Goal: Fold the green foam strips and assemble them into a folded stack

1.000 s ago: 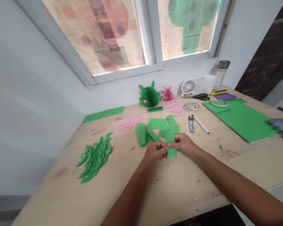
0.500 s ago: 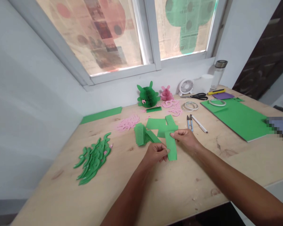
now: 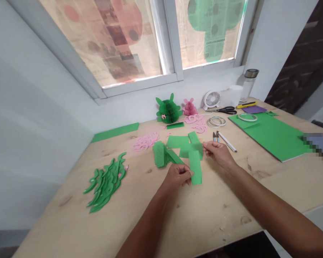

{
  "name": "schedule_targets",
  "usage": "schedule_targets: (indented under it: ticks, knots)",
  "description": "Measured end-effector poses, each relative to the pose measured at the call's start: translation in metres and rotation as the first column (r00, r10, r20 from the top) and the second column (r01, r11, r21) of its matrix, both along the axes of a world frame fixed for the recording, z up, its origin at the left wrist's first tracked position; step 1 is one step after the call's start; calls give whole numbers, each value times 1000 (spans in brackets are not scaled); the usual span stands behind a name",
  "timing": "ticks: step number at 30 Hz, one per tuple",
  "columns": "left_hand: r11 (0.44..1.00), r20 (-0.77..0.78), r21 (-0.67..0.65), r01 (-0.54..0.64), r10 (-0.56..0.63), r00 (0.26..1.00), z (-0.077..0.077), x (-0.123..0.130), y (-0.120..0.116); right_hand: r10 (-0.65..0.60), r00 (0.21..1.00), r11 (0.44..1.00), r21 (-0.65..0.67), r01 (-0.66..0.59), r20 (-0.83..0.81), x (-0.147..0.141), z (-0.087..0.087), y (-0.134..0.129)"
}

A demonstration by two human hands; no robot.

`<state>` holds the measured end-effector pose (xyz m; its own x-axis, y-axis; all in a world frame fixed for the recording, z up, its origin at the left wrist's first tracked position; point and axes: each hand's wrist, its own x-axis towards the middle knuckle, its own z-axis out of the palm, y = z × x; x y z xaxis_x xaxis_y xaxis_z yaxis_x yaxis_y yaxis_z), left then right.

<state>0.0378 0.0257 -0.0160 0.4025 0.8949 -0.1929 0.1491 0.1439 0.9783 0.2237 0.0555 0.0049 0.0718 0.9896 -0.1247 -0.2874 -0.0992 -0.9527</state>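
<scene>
My left hand pinches the left edge of an upright green paper strip near the middle of the table. Just right of that strip's top, my right hand has its thumb and fingertips pressed together beside the edge of a flat green piece; what is between them is too small to name. Left of the strip lie a folded bundle of green paper and a slanted green strip. A pile of curved green cutouts rests farther left.
Pink cutouts, a green honeycomb paper figure and a pink one are at the back. Small snips, a white pen, tape rings, black scissors and a green sheet lie to the right.
My right hand has let go of the upright green strip and moved slightly up and to the right. My left hand still pinches the strip.
</scene>
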Motion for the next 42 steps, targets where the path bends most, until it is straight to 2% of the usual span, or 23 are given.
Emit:
schedule_targets:
  ticks: [3,6,8,14,18,23,24,26,28,30,33,37,42]
  knots:
    - [996,28,7,-85,85,996,3,-1,1,158,987,987,-10,-158,34,-9,1,-7]
    - [988,61,18,-152,150,987,7,-4,2,340,931,940,-6,-342,132,-19,-1,-14]
    - [987,71,23,-160,158,985,8,-5,2,398,896,913,11,-408,195,-22,-6,-17]
    - [990,60,13,-138,137,989,6,-5,2,314,925,945,19,-325,216,-25,-19,-16]
    - [992,83,-10,-129,129,988,6,-5,2,271,940,960,15,-280,205,-22,-14,-14]
    - [989,88,-27,-145,147,985,8,-4,0,21,977,998,53,-33,211,-11,0,-8]
    - [989,91,-28,-147,149,985,8,-4,0,34,974,998,52,-47,223,-10,1,-8]
    - [987,98,-24,-157,159,982,8,-4,0,159,961,984,38,-172,227,-12,-1,-9]
    - [985,100,-12,-170,171,980,8,-4,1,333,911,938,12,-346,242,-17,-6,-12]
    - [984,99,0,-177,176,979,7,-5,2,397,868,906,24,-423,297,-21,-13,-15]
    - [985,95,9,-173,171,981,7,-5,3,405,850,899,23,-437,338,-23,-20,-15]
    - [983,84,9,-185,184,979,8,-6,2,417,841,901,-31,-434,346,-14,-17,-10]
    - [970,109,-3,-241,240,965,12,-11,2,296,884,951,-32,-306,362,0,-5,-3]
